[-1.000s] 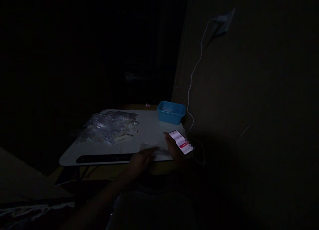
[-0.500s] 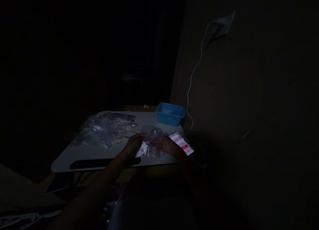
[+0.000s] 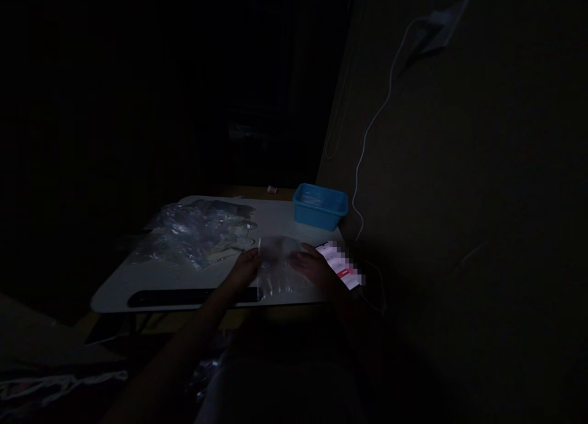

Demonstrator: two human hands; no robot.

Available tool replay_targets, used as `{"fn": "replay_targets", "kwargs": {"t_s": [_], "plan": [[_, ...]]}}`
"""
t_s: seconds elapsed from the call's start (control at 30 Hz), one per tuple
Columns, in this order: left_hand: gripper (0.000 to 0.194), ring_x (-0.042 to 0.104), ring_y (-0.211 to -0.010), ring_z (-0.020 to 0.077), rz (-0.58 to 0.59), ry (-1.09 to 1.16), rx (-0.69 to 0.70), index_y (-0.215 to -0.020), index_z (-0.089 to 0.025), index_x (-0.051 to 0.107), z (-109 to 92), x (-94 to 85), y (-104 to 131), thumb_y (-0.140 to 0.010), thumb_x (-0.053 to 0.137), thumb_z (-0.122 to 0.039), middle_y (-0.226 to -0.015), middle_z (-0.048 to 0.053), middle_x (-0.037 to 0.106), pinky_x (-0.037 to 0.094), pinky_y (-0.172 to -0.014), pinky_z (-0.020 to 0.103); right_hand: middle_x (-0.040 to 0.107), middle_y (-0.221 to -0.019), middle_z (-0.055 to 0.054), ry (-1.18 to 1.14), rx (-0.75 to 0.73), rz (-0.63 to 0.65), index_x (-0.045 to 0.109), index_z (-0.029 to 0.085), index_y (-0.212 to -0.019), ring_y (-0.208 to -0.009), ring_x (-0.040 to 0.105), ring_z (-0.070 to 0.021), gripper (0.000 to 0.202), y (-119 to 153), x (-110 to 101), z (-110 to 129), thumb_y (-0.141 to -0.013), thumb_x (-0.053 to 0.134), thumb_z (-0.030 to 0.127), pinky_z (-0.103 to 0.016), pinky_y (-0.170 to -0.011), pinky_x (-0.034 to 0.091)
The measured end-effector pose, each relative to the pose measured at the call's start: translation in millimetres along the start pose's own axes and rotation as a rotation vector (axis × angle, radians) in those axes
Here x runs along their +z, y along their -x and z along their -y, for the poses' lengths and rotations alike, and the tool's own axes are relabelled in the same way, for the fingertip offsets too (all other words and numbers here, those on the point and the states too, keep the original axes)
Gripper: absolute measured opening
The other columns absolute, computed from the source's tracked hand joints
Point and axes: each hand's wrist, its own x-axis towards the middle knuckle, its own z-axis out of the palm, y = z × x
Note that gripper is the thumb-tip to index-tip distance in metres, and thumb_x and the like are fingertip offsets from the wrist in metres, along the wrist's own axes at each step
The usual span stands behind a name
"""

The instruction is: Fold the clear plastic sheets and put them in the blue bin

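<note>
A clear plastic bag [image 3: 281,277] is spread flat between my hands, over the front of the white table [image 3: 169,281]. My left hand [image 3: 245,266] pinches its left edge. My right hand [image 3: 312,261] lies on the bag's right side with its fingers stretched out and apart, somewhat blurred. Left of my hands, a heap of crumpled clear plastic bags [image 3: 188,228] covers part of the table. The scene is very dark, so fine detail is lost.
A blue basket [image 3: 320,219] stands at the table's back right corner. A lit phone [image 3: 337,261] lies by my right wrist. A white cable [image 3: 365,133] hangs down the wall at the right. Behind the table is a small pinkish object [image 3: 272,190].
The bag has gone from crumpled to flatter and straighter between my hands. My left hand has shifted slightly left, and my right hand has moved a little right. The view has shifted a little.
</note>
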Motion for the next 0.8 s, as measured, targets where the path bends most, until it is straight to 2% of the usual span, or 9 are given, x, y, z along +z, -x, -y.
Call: {"fn": "replay_targets", "kwargs": {"t_s": [0.1, 0.17, 0.2, 0.27, 0.4, 0.47, 0.57, 0.67, 0.8], "plan": [[0.035, 0.060, -0.063, 0.0164, -0.050, -0.083, 0.032, -0.084, -0.013, 0.065, 3, 1.0, 0, -0.061, 0.057, -0.038, -0.070, 0.004, 0.067, 0.046, -0.060, 0.027, 0.056, -0.113, -0.009, 0.199, -0.065, -0.160, 0.036, 0.022, -0.125, -0.099, 0.056, -0.0219, 0.050, 4, 5, 8, -0.077, 0.047, 0.032, -0.041, -0.079, 0.047], [0.032, 0.059, -0.061, 0.0163, -0.097, -0.172, 0.058, -0.081, -0.013, 0.065, 3, 2.1, -1, -0.060, 0.054, -0.034, -0.070, 0.004, 0.067, 0.045, -0.057, 0.026, 0.049, -0.120, -0.013, 0.451, -0.154, -0.242, 0.037, 0.018, -0.125, -0.109, 0.047, -0.0257, 0.058, 12, 11, 18, -0.071, 0.052, 0.032, -0.043, -0.087, 0.041], [0.030, 0.058, -0.061, 0.0163, -0.122, -0.222, 0.071, -0.079, -0.013, 0.065, 3, 2.5, -1, -0.060, 0.053, -0.032, -0.070, 0.004, 0.067, 0.045, -0.056, 0.025, 0.048, -0.121, -0.014, 0.613, -0.226, -0.237, 0.040, 0.017, -0.123, -0.113, 0.042, -0.0278, 0.061, 17, 16, 24, -0.067, 0.057, 0.031, -0.044, -0.092, 0.037], [0.028, 0.058, -0.062, 0.0164, -0.163, -0.325, 0.100, -0.077, -0.014, 0.064, 4, 2.7, -2, -0.060, 0.050, -0.029, -0.070, 0.004, 0.066, 0.044, -0.057, 0.025, 0.048, -0.120, -0.013, 0.858, -0.318, -0.151, 0.045, 0.018, -0.120, -0.113, 0.040, -0.0295, 0.061, 28, 27, 35, -0.062, 0.062, 0.032, -0.045, -0.095, 0.030], [0.027, 0.057, -0.064, 0.0166, -0.178, -0.478, 0.152, -0.077, -0.014, 0.063, 6, 2.2, -4, -0.059, 0.046, -0.025, -0.071, 0.004, 0.066, 0.044, -0.061, 0.026, 0.053, -0.110, -0.011, 1.081, -0.320, -0.154, 0.050, 0.020, -0.111, -0.105, 0.041, -0.0284, 0.049, 40, 50, 46, -0.066, 0.061, 0.038, -0.044, -0.091, 0.029], [0.026, 0.058, -0.066, 0.0166, -0.167, -0.499, 0.167, -0.076, -0.014, 0.063, 7, 2.2, -4, -0.058, 0.046, -0.024, -0.072, 0.004, 0.066, 0.044, -0.062, 0.026, 0.055, -0.104, -0.010, 1.123, -0.311, -0.171, 0.055, 0.021, -0.101, -0.102, 0.043, -0.0268, 0.034, 39, 57, 48, -0.070, 0.057, 0.036, -0.043, -0.089, 0.029], [0.023, 0.057, -0.065, 0.0162, -0.164, -0.520, 0.159, -0.071, -0.015, 0.062, 7, 2.6, -3, -0.059, 0.046, -0.025, -0.069, 0.003, 0.065, 0.043, -0.060, 0.025, 0.058, -0.095, -0.008, 1.109, -0.295, -0.196, 0.059, 0.023, -0.083, -0.096, 0.047, -0.0242, 0.012, 30, 55, 48, -0.076, 0.051, 0.027, -0.041, -0.086, 0.032], [0.021, 0.055, -0.060, 0.0150, -0.174, -0.523, 0.141, -0.070, -0.016, 0.061, 6, 3.0, -1, -0.060, 0.047, -0.027, -0.064, 0.002, 0.062, 0.041, -0.055, 0.023, 0.060, -0.087, -0.007, 0.985, -0.239, -0.251, 0.061, 0.021, -0.075, -0.089, 0.051, -0.0225, 0.013, 13, 43, 45, -0.076, 0.048, 0.021, -0.038, -0.082, 0.037], [0.022, 0.050, -0.054, 0.0129, -0.143, -0.460, 0.118, -0.068, -0.015, 0.061, 3, 3.3, 2, -0.062, 0.049, -0.033, -0.059, 0.000, 0.058, 0.037, -0.050, 0.022, 0.062, -0.085, -0.008, 0.669, -0.127, -0.308, 0.062, 0.019, -0.077, -0.085, 0.056, -0.0210, 0.017, -15, 20, 30, -0.071, 0.046, 0.018, -0.035, -0.079, 0.043]]}}
